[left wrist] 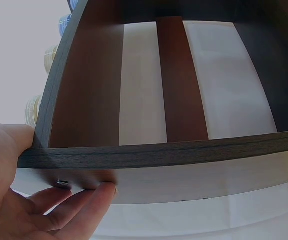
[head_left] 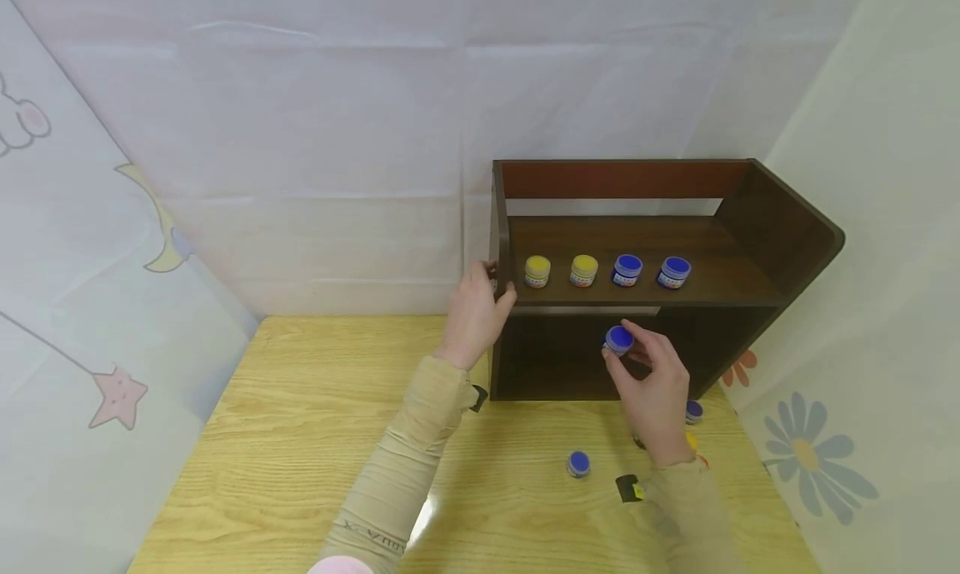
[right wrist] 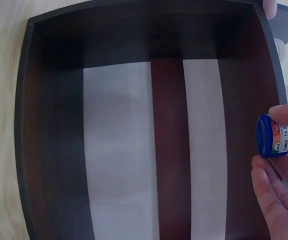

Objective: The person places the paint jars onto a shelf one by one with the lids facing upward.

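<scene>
A dark brown two-tier shelf [head_left: 637, 234] stands on the wooden table. My left hand [head_left: 477, 311] grips the shelf's left side panel, thumb at the front edge and fingers [left wrist: 96, 212] along the outer face. Between thumb and fingertips, my right hand [head_left: 651, 382] pinches a small blue paint jar [head_left: 619, 339], held in front of the lower compartment, just below the upper board. On that upper board, two yellow paint jars [head_left: 537, 271] and two blue paint jars [head_left: 627, 270] stand in a row along the front. The held jar's printed label [right wrist: 283, 139] shows in the right wrist view.
One blue jar [head_left: 578, 464] sits on the table in front of the shelf. Another blue jar [head_left: 694, 411] is near the shelf's right foot, with a yellow item [head_left: 691, 442] partly hidden by the right wrist. White sheets [head_left: 315, 141] hang behind and at both sides.
</scene>
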Action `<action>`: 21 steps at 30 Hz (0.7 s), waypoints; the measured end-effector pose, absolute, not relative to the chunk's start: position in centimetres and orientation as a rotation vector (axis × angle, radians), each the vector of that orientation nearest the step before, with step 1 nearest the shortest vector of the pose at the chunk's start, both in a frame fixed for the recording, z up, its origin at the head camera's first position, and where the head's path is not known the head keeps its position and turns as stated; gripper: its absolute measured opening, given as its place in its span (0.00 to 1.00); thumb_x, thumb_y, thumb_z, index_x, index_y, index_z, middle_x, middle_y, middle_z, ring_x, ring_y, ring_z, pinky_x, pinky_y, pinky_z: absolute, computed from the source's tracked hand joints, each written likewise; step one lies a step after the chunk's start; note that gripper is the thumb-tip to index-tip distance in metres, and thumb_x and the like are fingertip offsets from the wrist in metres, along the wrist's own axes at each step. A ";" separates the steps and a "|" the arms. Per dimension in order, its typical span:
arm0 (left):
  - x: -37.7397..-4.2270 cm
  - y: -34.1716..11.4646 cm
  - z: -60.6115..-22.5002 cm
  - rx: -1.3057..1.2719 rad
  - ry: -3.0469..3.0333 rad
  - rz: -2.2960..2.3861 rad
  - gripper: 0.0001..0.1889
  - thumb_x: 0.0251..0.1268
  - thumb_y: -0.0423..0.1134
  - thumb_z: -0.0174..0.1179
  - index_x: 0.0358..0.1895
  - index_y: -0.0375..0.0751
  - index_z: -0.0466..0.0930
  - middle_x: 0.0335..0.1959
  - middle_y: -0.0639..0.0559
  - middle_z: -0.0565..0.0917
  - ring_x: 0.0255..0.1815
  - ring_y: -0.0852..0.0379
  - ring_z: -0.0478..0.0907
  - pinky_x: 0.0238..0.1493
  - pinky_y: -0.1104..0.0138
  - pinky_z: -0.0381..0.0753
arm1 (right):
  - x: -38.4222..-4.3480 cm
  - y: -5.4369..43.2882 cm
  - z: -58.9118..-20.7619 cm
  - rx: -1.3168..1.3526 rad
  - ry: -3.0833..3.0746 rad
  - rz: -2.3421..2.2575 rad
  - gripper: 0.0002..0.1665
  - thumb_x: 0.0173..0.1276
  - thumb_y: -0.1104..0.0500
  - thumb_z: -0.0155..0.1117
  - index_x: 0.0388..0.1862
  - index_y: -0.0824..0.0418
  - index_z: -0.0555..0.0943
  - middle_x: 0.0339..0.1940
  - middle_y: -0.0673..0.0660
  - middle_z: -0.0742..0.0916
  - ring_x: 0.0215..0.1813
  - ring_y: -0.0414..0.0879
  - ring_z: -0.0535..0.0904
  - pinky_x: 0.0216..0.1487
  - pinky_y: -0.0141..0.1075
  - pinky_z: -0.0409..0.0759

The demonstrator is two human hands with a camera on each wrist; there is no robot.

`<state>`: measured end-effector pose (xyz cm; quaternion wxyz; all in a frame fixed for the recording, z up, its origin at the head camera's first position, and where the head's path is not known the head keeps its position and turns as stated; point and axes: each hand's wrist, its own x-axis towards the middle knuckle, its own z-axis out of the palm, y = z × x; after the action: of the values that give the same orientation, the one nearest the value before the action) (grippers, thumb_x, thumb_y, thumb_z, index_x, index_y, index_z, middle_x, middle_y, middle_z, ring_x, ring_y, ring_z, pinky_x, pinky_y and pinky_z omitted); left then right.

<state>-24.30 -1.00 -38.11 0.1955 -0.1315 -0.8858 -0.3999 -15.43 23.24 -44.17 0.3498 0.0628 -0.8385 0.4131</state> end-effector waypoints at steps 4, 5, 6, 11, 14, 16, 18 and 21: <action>-24.3 -1.0 -38.1 -0.363 -2.486 -1.125 0.21 0.72 0.39 0.60 0.60 0.27 0.72 0.51 0.38 0.80 0.43 0.46 0.84 0.40 0.61 0.86 | -15.6 23.9 -43.7 0.157 -2.150 1.046 0.29 0.59 0.70 0.78 0.61 0.64 0.83 0.48 0.60 0.84 0.45 0.41 0.80 0.48 0.21 0.76; -24.3 -1.0 -38.1 -0.364 -2.487 -1.126 0.21 0.72 0.39 0.60 0.60 0.27 0.72 0.51 0.38 0.80 0.43 0.46 0.83 0.40 0.61 0.86 | -15.7 24.1 -43.5 0.153 -2.145 1.041 0.30 0.58 0.70 0.78 0.61 0.65 0.82 0.47 0.61 0.84 0.45 0.39 0.80 0.49 0.21 0.77; -24.3 -1.0 -38.1 -0.364 -2.487 -1.127 0.21 0.72 0.38 0.60 0.60 0.27 0.72 0.51 0.38 0.80 0.43 0.46 0.83 0.40 0.61 0.86 | -15.7 24.3 -43.4 0.147 -2.139 1.034 0.30 0.58 0.70 0.78 0.61 0.65 0.82 0.47 0.61 0.84 0.45 0.37 0.80 0.49 0.21 0.77; -24.4 -1.0 -38.1 -0.374 -2.477 -1.121 0.21 0.72 0.38 0.60 0.60 0.27 0.72 0.50 0.38 0.80 0.42 0.47 0.83 0.39 0.61 0.86 | -16.0 25.2 -42.8 0.100 -2.110 1.021 0.30 0.58 0.70 0.78 0.60 0.64 0.83 0.47 0.60 0.85 0.44 0.31 0.79 0.48 0.21 0.77; -24.4 -1.0 -38.2 -0.379 -2.470 -1.113 0.21 0.72 0.38 0.61 0.59 0.27 0.72 0.49 0.38 0.81 0.42 0.47 0.83 0.39 0.61 0.86 | -16.2 25.9 -42.4 0.071 -2.094 1.024 0.29 0.58 0.68 0.79 0.60 0.63 0.83 0.46 0.59 0.86 0.43 0.29 0.79 0.48 0.21 0.77; -24.4 -1.0 -38.2 -0.383 -2.466 -1.107 0.21 0.72 0.38 0.61 0.59 0.27 0.72 0.49 0.38 0.81 0.42 0.47 0.83 0.39 0.61 0.86 | -16.3 26.4 -42.2 0.059 -2.082 1.030 0.29 0.58 0.68 0.79 0.60 0.64 0.83 0.47 0.59 0.86 0.42 0.29 0.79 0.48 0.21 0.76; -24.4 -1.0 -38.2 -0.384 -2.465 -1.107 0.21 0.72 0.37 0.61 0.59 0.27 0.72 0.48 0.38 0.81 0.41 0.47 0.83 0.38 0.62 0.86 | -16.3 26.8 -41.9 0.047 -2.071 1.038 0.28 0.58 0.68 0.79 0.59 0.64 0.83 0.47 0.59 0.86 0.42 0.29 0.79 0.47 0.20 0.76; -24.4 -1.0 -38.2 -0.382 -2.467 -1.106 0.21 0.72 0.38 0.61 0.59 0.27 0.72 0.47 0.38 0.81 0.41 0.48 0.83 0.38 0.62 0.86 | -16.4 27.4 -41.3 0.020 -2.061 1.049 0.28 0.58 0.68 0.79 0.59 0.64 0.83 0.47 0.59 0.87 0.41 0.28 0.80 0.46 0.19 0.76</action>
<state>-24.37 -0.96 -38.17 0.2042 -0.1371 -0.8844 -0.3966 -16.35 27.37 -41.27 0.4026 0.0081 -0.8158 0.4151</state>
